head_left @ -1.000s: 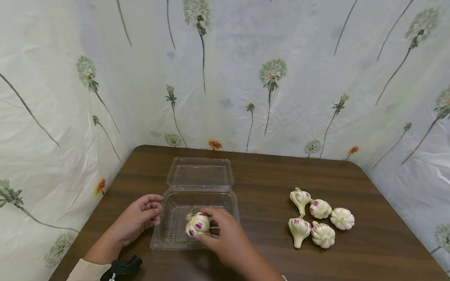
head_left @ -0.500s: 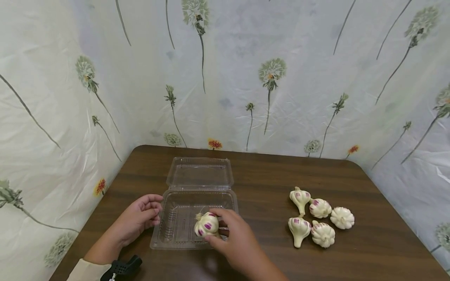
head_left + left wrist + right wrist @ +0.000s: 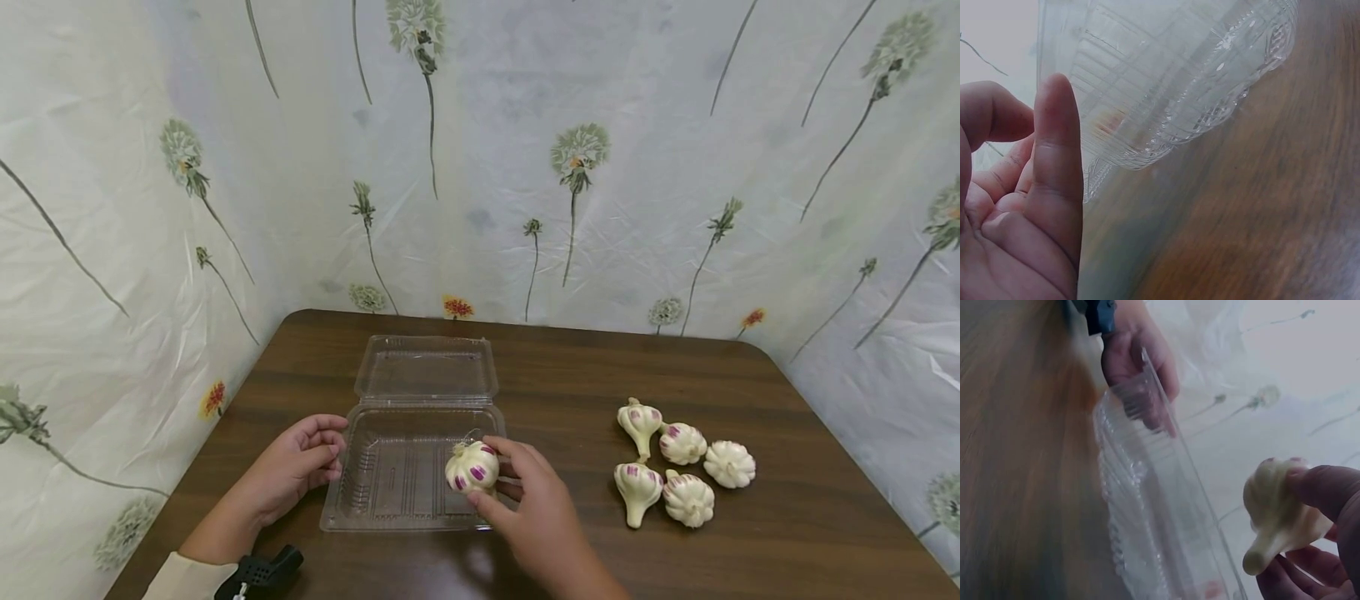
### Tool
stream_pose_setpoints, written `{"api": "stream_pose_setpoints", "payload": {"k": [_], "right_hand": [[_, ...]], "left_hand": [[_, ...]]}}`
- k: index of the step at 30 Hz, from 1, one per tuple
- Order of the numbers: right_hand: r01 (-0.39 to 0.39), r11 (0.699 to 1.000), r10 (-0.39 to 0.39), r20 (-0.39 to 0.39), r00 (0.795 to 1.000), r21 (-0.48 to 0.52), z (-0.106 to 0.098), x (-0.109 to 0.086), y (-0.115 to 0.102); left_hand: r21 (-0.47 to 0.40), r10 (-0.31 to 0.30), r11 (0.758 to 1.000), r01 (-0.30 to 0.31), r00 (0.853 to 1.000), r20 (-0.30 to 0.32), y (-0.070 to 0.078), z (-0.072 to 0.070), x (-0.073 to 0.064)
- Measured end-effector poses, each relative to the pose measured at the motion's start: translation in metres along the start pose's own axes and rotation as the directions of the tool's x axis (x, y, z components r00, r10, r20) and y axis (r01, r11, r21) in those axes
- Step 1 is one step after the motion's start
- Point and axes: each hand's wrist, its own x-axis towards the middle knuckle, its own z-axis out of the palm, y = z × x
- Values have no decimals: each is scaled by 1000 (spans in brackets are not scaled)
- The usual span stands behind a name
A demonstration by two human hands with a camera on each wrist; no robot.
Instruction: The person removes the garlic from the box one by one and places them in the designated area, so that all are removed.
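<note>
My right hand (image 3: 536, 508) pinches a garlic bulb (image 3: 472, 467), cream with purple patches, between thumb and fingers. It holds the bulb above the right side of a clear plastic clamshell box (image 3: 390, 527). In the right wrist view, the same garlic bulb (image 3: 1272, 500) shows its stem pointing down, outside the box rim. My left hand (image 3: 300, 458) stays at the box's left edge, fingers loosely bent, holding nothing. In the left wrist view, the left thumb (image 3: 1057, 144) stands straight in front of the box wall; whether it touches cannot be told.
Several more garlic bulbs (image 3: 686, 500) lie in a group on the right of the brown wooden table (image 3: 570, 375). The box's lid (image 3: 427, 367) lies folded back behind it. A flower-printed sheet (image 3: 480, 167) hangs behind the table.
My right hand has moved right with the garlic bulb, from over the middle of the box to its right side, and slightly up. The left hand and the box have stayed put.
</note>
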Motion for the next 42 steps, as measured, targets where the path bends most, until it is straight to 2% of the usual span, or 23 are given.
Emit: {"api": "stream_pose_setpoints", "payload": {"k": [9, 17, 29, 36, 42], "right_hand": [[-40, 999, 40, -99, 994, 8, -18, -8, 17], [-60, 998, 60, -132, 989, -3, -36, -17, 30], [-70, 989, 42, -201, 979, -133, -64, -29, 51], [-127, 950, 41, -290, 956, -285, -87, -34, 57], [-142, 945, 17, -392, 920, -293, -98, -40, 63]], "left_hand": [[1, -5, 1000, 5, 1000, -5, 0, 1, 0], [1, -9, 1000, 9, 1000, -8, 0, 2, -1], [-3, -18, 1000, 18, 1000, -18, 0, 2, 1], [-6, -31, 999, 31, 999, -35, 1, 4, 2], [-2, -40, 999, 40, 998, -42, 1, 4, 1]]}}
